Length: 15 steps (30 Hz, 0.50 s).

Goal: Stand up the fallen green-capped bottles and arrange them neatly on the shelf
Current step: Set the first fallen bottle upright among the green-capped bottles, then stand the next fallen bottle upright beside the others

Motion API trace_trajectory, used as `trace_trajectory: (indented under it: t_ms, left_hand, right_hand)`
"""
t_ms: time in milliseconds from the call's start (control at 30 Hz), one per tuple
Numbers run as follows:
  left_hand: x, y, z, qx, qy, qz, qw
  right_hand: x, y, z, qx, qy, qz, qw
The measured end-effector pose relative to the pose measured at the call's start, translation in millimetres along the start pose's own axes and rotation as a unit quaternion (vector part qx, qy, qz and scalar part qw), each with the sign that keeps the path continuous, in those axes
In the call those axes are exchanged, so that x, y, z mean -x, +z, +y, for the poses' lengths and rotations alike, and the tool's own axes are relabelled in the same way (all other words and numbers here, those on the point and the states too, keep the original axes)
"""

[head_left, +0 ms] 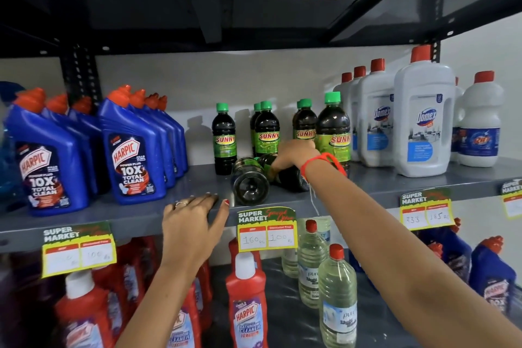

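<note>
A grey metal shelf (118, 215) is seen at chest height, carrying dark plastic bottles with green screw caps and green-and-yellow labels. Five of these are seen upright in the middle of the shelf: a single one (224, 140) on the left, a pair one behind the other (267, 128), and two more (334, 127) towards the right, just beside tall white plastic bottles with red caps (423, 121). Two further dark bottles are lying on their sides in front of the upright ones. The nearer fallen bottle (250, 181) is turned with its round base towards the camera, close to the shelf's front edge; the second fallen bottle (291, 178) lies touching it on the right, partly hidden.

The right hand (295, 154), with a red thread band at the wrist, is laid over the second fallen bottle, fingers curled down around it; whether it is firmly gripped cannot be told. The left hand (195, 219) is rested palm-down on the front lip of the shelf, fingers slightly spread and holding nothing, just left of the nearer fallen bottle. Blue angled-neck plastic bottles with orange-red caps (132, 150) are ranked at the left of the shelf. A yellow and green price tag (267, 232) is hung from the shelf edge below the fallen bottles.
</note>
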<state>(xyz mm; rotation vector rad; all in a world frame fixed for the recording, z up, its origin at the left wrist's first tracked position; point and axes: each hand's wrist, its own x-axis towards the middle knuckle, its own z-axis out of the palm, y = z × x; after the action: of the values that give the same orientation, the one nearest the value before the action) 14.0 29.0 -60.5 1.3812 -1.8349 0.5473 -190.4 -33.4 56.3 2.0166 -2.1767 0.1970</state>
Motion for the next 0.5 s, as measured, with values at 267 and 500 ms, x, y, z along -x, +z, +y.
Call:
trace_trajectory:
  t_ms: [267, 500]
  left_hand:
    - [0, 0, 0, 0.017, 0.001, 0.008, 1.0]
    - [1, 3, 0, 0.016, -0.003, 0.019, 1.0]
  right_hand:
    - [-10, 4, -1, -0.026, 0.031, 0.11, 0.993]
    - [0, -17, 9, -0.276, 0.031, 0.273, 0.921]
